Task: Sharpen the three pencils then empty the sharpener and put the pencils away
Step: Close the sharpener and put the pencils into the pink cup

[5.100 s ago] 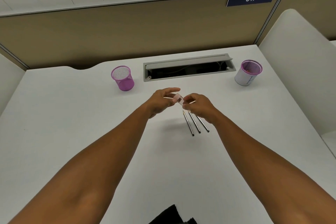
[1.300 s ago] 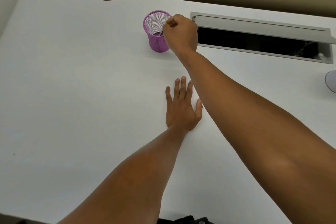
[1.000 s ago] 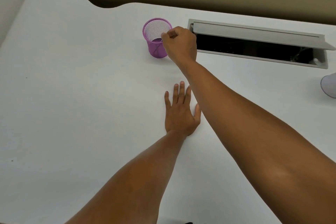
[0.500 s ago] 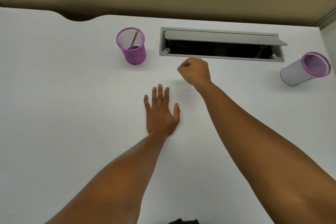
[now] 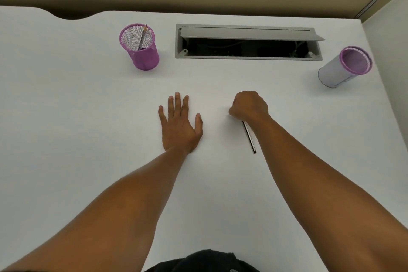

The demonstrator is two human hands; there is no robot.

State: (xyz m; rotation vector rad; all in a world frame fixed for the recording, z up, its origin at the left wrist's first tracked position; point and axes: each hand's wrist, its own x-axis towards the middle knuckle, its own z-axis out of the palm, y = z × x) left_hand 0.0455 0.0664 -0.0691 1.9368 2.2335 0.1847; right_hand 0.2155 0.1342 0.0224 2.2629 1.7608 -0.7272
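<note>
A dark pencil [image 5: 249, 137] lies on the white desk, its far end hidden under my right hand [image 5: 249, 106], whose fingers are curled down around that end. My left hand [image 5: 180, 126] rests flat on the desk with straight, spread fingers, a little left of the right hand. At the back left stands a purple mesh cup [image 5: 145, 57] with a pencil [image 5: 142, 37] leaning upright inside it. No sharpener is in view.
A white cup with a purple rim [image 5: 335, 73] stands at the back right. Between the cups a grey cable tray [image 5: 247, 57] is sunk into the desk, lid raised. A beige partition runs behind the desk. Dark cloth [image 5: 205, 260] shows at the near edge.
My right hand has left the purple cup, where a pencil now stands, and come back down to the pencil on the desk. My left hand stayed flat.
</note>
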